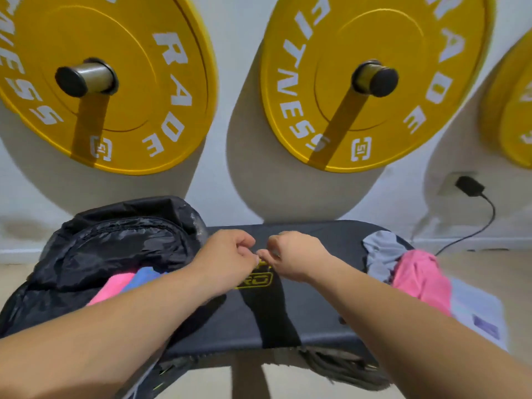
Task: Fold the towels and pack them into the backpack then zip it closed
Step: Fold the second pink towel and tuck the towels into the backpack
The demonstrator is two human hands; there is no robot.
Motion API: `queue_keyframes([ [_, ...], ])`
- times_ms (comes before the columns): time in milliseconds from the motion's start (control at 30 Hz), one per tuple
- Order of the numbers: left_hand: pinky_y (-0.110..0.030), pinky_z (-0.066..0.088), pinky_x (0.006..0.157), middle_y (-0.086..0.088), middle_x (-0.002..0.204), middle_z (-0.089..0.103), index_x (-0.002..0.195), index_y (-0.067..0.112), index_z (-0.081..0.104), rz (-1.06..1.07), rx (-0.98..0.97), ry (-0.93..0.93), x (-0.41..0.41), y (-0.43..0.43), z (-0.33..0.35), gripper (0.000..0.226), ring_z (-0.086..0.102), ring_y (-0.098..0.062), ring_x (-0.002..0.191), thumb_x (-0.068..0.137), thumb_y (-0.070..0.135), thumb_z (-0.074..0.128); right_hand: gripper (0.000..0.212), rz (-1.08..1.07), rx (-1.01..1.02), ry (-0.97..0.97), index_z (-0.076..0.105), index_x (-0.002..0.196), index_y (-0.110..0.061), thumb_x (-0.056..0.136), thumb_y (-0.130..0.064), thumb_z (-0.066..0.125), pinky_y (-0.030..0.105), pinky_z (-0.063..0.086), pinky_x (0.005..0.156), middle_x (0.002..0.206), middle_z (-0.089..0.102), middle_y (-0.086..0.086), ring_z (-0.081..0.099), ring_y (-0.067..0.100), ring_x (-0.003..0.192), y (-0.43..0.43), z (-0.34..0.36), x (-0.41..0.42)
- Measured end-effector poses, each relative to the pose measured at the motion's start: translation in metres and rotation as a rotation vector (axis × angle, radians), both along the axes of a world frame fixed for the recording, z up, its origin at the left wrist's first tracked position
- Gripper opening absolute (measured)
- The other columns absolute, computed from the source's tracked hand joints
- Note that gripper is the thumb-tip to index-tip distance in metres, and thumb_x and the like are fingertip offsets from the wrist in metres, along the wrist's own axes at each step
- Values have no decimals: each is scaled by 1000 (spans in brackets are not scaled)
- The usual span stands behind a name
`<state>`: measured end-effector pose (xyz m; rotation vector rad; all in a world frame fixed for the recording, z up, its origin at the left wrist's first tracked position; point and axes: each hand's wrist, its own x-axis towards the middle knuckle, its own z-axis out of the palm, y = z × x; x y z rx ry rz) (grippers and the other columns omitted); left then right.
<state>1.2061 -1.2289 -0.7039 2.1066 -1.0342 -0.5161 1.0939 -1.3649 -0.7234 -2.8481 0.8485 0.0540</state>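
Note:
A black backpack lies open on the left end of a dark bench. Inside its mouth show a folded pink towel and a folded blue towel. On the bench's right end lie a crumpled grey towel and a crumpled pink towel. My left hand and my right hand meet over the middle of the bench, fingers curled, fingertips nearly touching. Nothing is visibly held in either hand; the image is blurred there.
Yellow weight plates hang on pegs on the white wall behind the bench. A black charger sits in a wall socket at right, its cable running down. A sheet of paper lies on the floor at right.

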Motion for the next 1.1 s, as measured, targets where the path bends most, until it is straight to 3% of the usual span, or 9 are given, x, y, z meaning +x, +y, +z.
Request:
queue_keyframes([
  [133, -20, 54, 74, 7, 88, 74, 97, 25, 74, -25, -65, -9, -59, -27, -14, 18, 67, -11, 79, 86, 14, 65, 44, -263, 22, 2, 62, 108, -19, 98, -56, 43, 38, 50, 84, 114, 66, 8, 62, 31, 110, -49, -16, -70],
  [233, -9, 43, 60, 5, 86, 73, 92, 19, 73, -104, -25, -40, -83, -21, -31, 14, 59, -9, 70, 87, 9, 65, 29, -460, 47, 25, 62, 105, -13, 96, -39, 52, 32, 45, 74, 105, 67, 12, 64, 35, 103, -80, -30, -117],
  [333, -19, 51, 72, 8, 84, 72, 100, 18, 74, -147, 32, -51, -81, -17, -38, 16, 62, -8, 70, 87, 11, 67, 22, -615, 53, 105, 67, 106, -11, 94, -25, 55, 26, 40, 63, 80, 57, 4, 64, 27, 94, -93, -32, -154],
  [467, -23, 54, 79, 15, 83, 72, 105, 29, 71, -186, 103, -78, -71, -12, -42, 21, 68, -1, 77, 87, 18, 69, 38, -832, 56, 38, 55, 126, -8, 94, -28, 50, 29, 41, 82, 128, 53, 14, 54, 32, 119, -97, -42, -183],
  [533, -14, 49, 71, 12, 83, 73, 105, 32, 68, -203, 132, -70, -67, -8, -46, 22, 66, 1, 74, 88, 19, 70, 48, -944, 53, -37, 56, 116, -7, 76, -35, 52, 36, 48, 94, 121, 55, 18, 56, 36, 116, -112, -66, -189],
  [600, -14, 50, 70, 10, 83, 73, 105, 31, 69, -211, 133, -58, -64, -7, -49, 22, 65, -1, 70, 88, 18, 71, 47, -1011, 148, -83, 62, 97, -6, 64, -36, 50, 40, 56, 84, 102, 62, 22, 64, 38, 100, -129, -84, -198],
  [700, -15, 52, 71, 9, 82, 72, 103, 33, 69, -233, 144, -65, -59, -5, -50, 21, 65, -4, 70, 88, 18, 71, 9, -1021, 336, -159, 66, 82, -13, 78, -21, 64, 29, 53, 63, 83, 69, 11, 70, 29, 82, -133, -85, -200],
  [933, -15, 53, 73, 9, 81, 72, 104, 33, 70, -256, 124, -56, -56, 3, -40, 20, 66, -5, 75, 88, 20, 70, 24, -1032, 128, -595, 52, 87, -14, 95, -34, 43, 36, 44, 73, 77, 59, 1, 58, 30, 77, -127, -46, -183],
  [1100, -14, 50, 73, 14, 85, 71, 104, 35, 70, -220, 40, -52, -50, 15, -22, 21, 62, 3, 70, 88, 22, 71, 24, -764, 92, -944, 54, 95, -10, 102, -31, 46, 38, 44, 69, 80, 60, 1, 57, 22, 74, -87, 47, -142],
])
